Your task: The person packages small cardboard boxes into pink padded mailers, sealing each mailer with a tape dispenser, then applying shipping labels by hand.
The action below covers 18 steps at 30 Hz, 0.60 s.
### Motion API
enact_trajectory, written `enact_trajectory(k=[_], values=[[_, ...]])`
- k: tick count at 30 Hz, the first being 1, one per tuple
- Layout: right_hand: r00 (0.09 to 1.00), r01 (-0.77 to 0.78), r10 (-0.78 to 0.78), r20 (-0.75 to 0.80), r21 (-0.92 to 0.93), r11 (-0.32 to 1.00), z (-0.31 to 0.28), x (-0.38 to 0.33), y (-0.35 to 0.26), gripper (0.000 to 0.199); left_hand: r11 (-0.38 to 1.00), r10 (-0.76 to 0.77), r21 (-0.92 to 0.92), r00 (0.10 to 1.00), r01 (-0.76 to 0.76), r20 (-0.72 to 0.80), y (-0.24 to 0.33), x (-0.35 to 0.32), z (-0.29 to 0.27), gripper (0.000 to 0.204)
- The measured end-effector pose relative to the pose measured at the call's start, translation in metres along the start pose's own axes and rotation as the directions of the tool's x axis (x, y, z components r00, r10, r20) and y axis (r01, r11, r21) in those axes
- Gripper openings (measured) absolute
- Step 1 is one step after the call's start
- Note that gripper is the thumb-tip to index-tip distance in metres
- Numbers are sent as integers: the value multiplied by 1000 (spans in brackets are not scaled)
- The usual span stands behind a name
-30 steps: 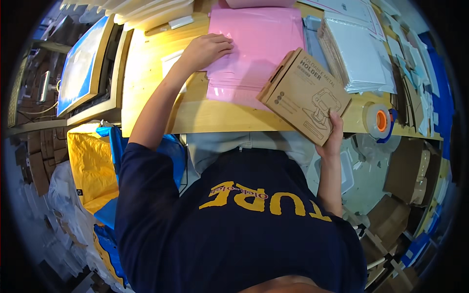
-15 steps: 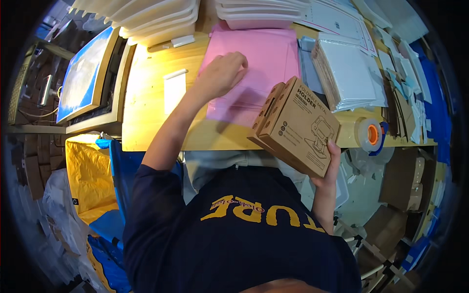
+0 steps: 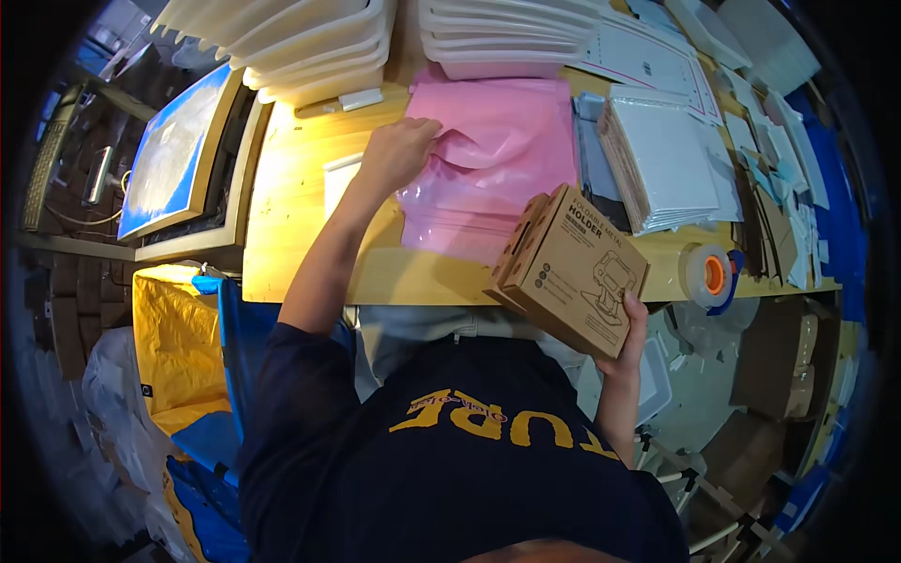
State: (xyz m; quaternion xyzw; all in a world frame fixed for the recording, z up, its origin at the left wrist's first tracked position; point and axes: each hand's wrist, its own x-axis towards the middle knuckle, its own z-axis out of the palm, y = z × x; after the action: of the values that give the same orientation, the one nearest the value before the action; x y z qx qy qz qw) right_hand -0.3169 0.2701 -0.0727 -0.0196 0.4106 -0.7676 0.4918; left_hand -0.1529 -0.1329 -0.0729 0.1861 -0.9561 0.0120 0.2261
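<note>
My left hand (image 3: 399,155) pinches the left edge of a pink plastic mailer bag (image 3: 502,159) that lies on the wooden table (image 3: 291,225); the bag is bunched and lifted where I grip it. My right hand (image 3: 631,324) holds a brown cardboard box (image 3: 568,267) from below, by its near corner. The box is tilted and hangs over the table's front edge, just right of the pink bag, covering its lower right corner.
Stacks of white trays (image 3: 300,42) stand at the table's back. White padded envelopes (image 3: 662,164) lie to the right, with a tape roll (image 3: 709,274) at the front edge. A monitor (image 3: 178,155) is on the left, and a yellow bag (image 3: 183,352) sits below it.
My left hand went from lying flat on the pink bag to gripping and bunching its edge. The box has come down closer to my body at the table's front edge.
</note>
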Motion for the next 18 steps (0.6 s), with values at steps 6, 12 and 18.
enact_trajectory(k=[6, 12, 18], values=[[999, 33, -33, 41, 8, 999, -8, -9, -3, 58, 968, 49, 251, 997, -32, -65, 59, 5, -24, 19], [994, 45, -49, 102, 43, 998, -33, -14, -7, 61, 961, -3, 274, 995, 32, -105, 100, -8, -33, 10], [993, 35, -35, 116, -5, 999, -35, -18, -6, 63, 994, 87, 71, 987, -78, -136, 158, -43, -56, 13]])
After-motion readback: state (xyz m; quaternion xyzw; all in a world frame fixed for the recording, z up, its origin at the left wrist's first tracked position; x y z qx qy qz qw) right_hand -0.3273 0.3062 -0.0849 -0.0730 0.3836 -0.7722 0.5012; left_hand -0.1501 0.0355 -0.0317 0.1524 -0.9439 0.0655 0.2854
